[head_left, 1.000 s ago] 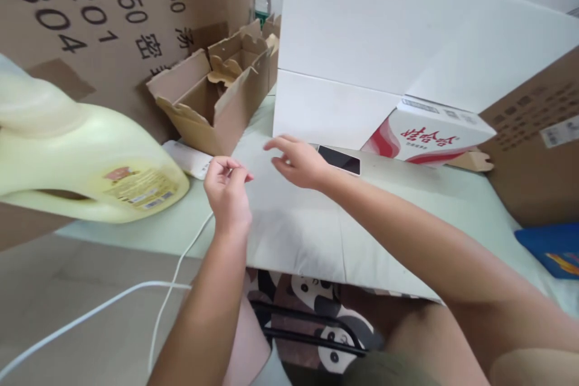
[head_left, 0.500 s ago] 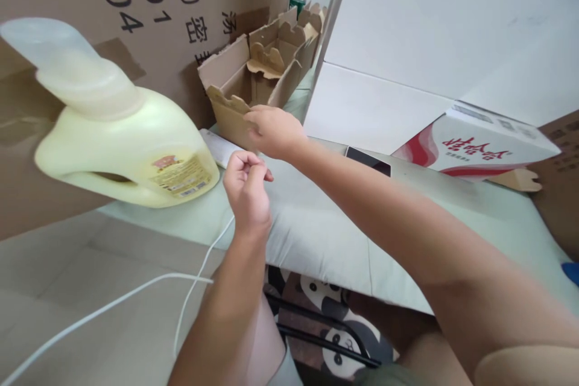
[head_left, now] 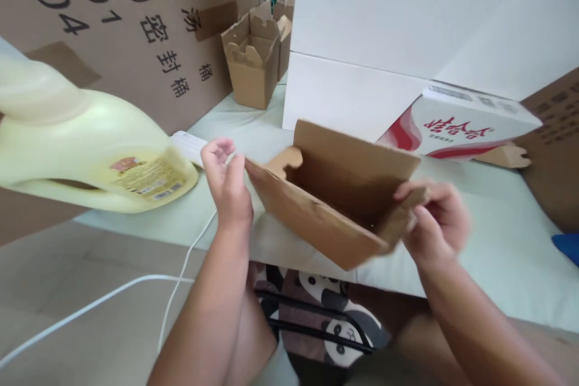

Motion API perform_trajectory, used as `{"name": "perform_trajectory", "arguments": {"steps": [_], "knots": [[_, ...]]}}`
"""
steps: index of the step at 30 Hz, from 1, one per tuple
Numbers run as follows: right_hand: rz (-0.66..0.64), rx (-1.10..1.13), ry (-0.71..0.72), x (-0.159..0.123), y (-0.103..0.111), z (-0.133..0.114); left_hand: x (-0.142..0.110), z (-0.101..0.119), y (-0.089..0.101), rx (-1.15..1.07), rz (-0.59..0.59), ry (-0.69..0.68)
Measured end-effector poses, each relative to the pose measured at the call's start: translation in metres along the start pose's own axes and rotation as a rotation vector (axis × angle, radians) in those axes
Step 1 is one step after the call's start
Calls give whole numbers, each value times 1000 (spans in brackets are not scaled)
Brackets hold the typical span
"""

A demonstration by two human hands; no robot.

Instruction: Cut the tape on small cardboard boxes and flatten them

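An open brown cardboard box point(head_left: 325, 217) hangs tilted in front of me, above the near edge of the pale green table point(head_left: 474, 265). My right hand point(head_left: 434, 226) pinches its right end flap. My left hand point(head_left: 226, 181) is at the box's left corner, fingers curled and touching the cardboard edge. The box's inside looks empty, with its flaps standing up.
A large pale yellow detergent jug point(head_left: 85, 145) lies at the left. More folded brown boxes point(head_left: 253, 60) stand at the back beside a big printed carton point(head_left: 113, 24). A white box point(head_left: 362, 42) and a red-and-white carton point(head_left: 461, 123) are behind. A white cable point(head_left: 176, 271) hangs off the table.
My right hand reached to the stack of brown boxes at the back left, took one and brought it forward. Both hands now hold it; the phone is hidden behind it.
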State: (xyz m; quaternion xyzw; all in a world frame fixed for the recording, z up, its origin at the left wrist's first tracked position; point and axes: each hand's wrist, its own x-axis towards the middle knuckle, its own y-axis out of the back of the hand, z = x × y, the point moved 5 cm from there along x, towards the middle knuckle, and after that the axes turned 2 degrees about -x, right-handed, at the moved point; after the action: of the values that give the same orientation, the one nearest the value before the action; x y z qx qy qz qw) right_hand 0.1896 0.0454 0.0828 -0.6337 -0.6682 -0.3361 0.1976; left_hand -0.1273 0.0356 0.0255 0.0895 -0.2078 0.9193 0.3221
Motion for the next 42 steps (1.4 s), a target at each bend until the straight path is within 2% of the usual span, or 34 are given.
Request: {"name": "perform_trajectory", "arguments": {"steps": [3, 6, 9, 11, 15, 18, 21, 26, 30, 34, 36, 38, 40, 42], "knots": [[127, 13, -114, -41, 35, 18, -14, -6, -24, -41, -250, 166], [86, -48, -205, -64, 45, 40, -29, -5, -45, -103, -408, 259], [-25, -122, -204, -74, 51, 51, -37, -1, -59, -119, -484, 239], [-44, -182, -176, -77, 56, 52, -41, -1, -67, -103, -540, 221], [135, -304, -145, -80, 71, 51, -51, -6, -81, -98, -629, 132], [163, -197, -279, -83, 72, 60, -59, -10, -89, -118, -678, 28], [92, -39, -381, -87, 68, 67, -64, -14, -89, -4, -674, -90], [24, -46, -236, -84, 67, 59, -62, -14, -80, 141, -625, -204], [-23, 73, -256, -85, 64, 59, -63, -6, -80, 255, -758, -238], [-1, 92, -275, -87, 64, 67, -62, -5, -79, 345, -875, -150], [58, 87, -324, -85, 67, 74, -57, -8, -75, 331, -830, -102], [122, 40, -435, -84, 69, 84, -50, -13, -70, 281, -732, -51], [80, -20, -589, -85, 67, 96, -42, -19, -65, 205, -615, 16], [-33, 33, -736, -88, 59, 104, -36, -25, -61, 144, -527, 85]]}}
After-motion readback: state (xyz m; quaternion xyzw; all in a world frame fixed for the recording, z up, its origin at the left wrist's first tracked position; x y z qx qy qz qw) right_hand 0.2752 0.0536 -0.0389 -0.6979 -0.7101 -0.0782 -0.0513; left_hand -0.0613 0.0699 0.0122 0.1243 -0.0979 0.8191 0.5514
